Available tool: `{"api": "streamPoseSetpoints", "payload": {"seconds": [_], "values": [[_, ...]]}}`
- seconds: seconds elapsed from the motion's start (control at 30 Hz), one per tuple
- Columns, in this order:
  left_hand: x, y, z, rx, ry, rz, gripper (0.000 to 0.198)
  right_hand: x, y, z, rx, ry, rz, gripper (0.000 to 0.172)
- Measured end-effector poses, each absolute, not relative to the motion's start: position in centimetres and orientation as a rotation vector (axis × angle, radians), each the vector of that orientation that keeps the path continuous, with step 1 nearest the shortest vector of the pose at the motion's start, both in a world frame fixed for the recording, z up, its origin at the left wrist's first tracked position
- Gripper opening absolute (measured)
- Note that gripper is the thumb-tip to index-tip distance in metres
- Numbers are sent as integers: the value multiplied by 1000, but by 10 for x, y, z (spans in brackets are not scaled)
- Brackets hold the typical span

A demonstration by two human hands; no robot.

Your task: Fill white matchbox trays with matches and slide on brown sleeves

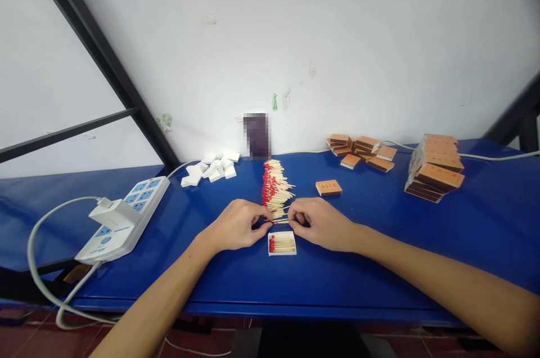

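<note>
My left hand [242,224] is closed in a pinch at the red-headed end of a few matches [279,221]. At their plain ends, the thumb and fingers of my right hand [324,224] are closed too. Just beyond my fingertips lies a long heap of loose red-tipped matches [276,186], heads to the left. Right in front of my hands sits a white matchbox tray [282,254], partly filled with matches lying side by side. One orange matchbox [328,187] rests alone beyond my right hand.
White empty trays [211,169] are piled at the back left. Orange matchbox sleeves [366,150] lie scattered at the back right, beside a stack of matchboxes [436,169]. A power strip [126,220] with a plugged-in charger and cables occupies the left side of the blue table [379,273].
</note>
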State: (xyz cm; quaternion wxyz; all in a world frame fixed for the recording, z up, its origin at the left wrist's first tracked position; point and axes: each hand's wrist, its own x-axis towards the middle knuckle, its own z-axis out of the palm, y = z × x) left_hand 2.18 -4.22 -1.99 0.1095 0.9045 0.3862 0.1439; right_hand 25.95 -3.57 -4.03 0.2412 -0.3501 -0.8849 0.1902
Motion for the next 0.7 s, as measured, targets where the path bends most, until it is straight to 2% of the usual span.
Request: {"api": "streamPoseSetpoints", "payload": {"seconds": [0.7], "values": [[20,-42,-18,2679,1166,460,14,259,-34,-44,-939,-2473,437,8]]}}
